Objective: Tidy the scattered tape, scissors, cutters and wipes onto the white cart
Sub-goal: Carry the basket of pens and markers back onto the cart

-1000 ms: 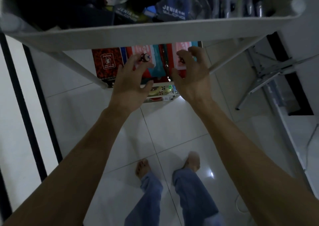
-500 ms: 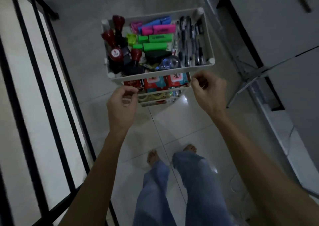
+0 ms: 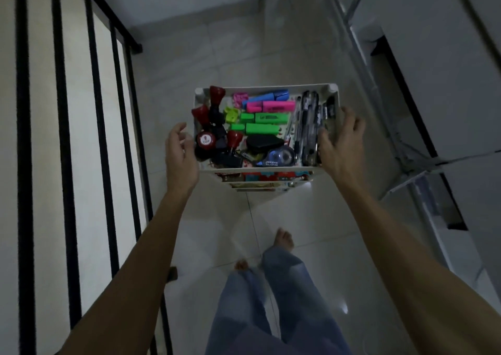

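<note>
White cart: stands on the tiled floor ahead of the person's bare feet, between a black railing on the left and a metal stand on the right. Seen from above; lower shelves show only as thin edges with coloured packets.

Top tray, contents:
- red-capped stamps, left side, several, upright or leaning
- green highlighters, centre
- pink highlighters and one blue highlighter, far edge
- black pens, laid in a row along the right side
- correction tape dispenser, blue and clear, near front edge
- black wedge-shaped item, just behind the dispenser; kind unclear

Left hand: at the tray's left wall, fingers curled but apart, holding nothing; contact with the wall unclear.

Right hand: at the tray's right wall, fingers spread open over the rim, thumb inside beside the pens, empty.
</note>
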Available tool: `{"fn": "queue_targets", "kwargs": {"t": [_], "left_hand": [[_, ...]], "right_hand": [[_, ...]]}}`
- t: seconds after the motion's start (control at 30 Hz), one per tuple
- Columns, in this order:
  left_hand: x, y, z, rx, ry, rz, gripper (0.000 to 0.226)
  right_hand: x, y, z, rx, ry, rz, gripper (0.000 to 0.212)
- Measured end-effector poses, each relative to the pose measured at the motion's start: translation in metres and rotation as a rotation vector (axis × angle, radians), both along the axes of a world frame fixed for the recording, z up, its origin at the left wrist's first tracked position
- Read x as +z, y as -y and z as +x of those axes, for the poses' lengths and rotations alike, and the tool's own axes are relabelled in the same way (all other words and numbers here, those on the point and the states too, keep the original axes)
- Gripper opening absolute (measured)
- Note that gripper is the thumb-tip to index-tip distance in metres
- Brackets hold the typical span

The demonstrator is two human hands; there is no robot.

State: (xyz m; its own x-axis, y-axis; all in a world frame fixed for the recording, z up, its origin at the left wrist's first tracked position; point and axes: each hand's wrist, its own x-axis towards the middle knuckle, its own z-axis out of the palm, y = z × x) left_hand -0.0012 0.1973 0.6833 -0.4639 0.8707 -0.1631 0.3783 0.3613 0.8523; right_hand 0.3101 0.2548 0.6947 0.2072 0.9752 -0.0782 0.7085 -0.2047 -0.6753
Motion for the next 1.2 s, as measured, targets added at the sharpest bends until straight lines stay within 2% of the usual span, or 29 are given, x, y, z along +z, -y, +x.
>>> {"fn": "queue_targets", "kwargs": {"t": [0.1, 0.37, 0.5, 0.63, 0.8, 0.93, 1.0, 1.1, 1.2], "left_hand": [[-0.002, -0.011, 0.006, -0.075, 0.07, -0.018, 0.044], [0.003, -0.013, 0.009, -0.175, 0.062, 0.002, 0.048], [0.008, -0.018, 0.006, -0.257, 0.06, -0.014, 0.051], [0.003, -0.042, 0.002, -0.382, 0.012, -0.066, 0.056], [0.019, -0.097, 0.027, -0.59, 0.011, -0.044, 0.045], [0.019, -0.156, 0.058, -0.816, -0.015, -0.057, 0.045], [0.016, -0.181, 0.077, -0.897, -0.014, -0.074, 0.044], [0.015, -0.205, 0.113, -0.962, -0.028, -0.081, 0.042], [0.013, -0.222, 0.145, -1.042, -0.012, -0.096, 0.043]], "right_hand": [[-0.007, -0.004, -0.003, 0.012, 0.005, -0.033, 0.057], [0.0, 0.001, -0.002, -0.151, -0.127, -0.148, 0.03], [0.006, 0.016, -0.006, -0.249, -0.113, -0.165, 0.036], [0.005, 0.042, -0.004, -0.399, -0.148, -0.18, 0.039], [0.007, 0.072, -0.01, -0.647, -0.22, -0.151, 0.033], [0.0, 0.082, -0.014, -0.849, -0.282, -0.102, 0.037], [-0.002, 0.083, -0.014, -0.932, -0.326, -0.064, 0.032], [-0.002, 0.085, -0.011, -1.033, -0.381, -0.049, 0.023], [-0.002, 0.088, -0.007, -1.123, -0.407, -0.038, 0.024]]}}
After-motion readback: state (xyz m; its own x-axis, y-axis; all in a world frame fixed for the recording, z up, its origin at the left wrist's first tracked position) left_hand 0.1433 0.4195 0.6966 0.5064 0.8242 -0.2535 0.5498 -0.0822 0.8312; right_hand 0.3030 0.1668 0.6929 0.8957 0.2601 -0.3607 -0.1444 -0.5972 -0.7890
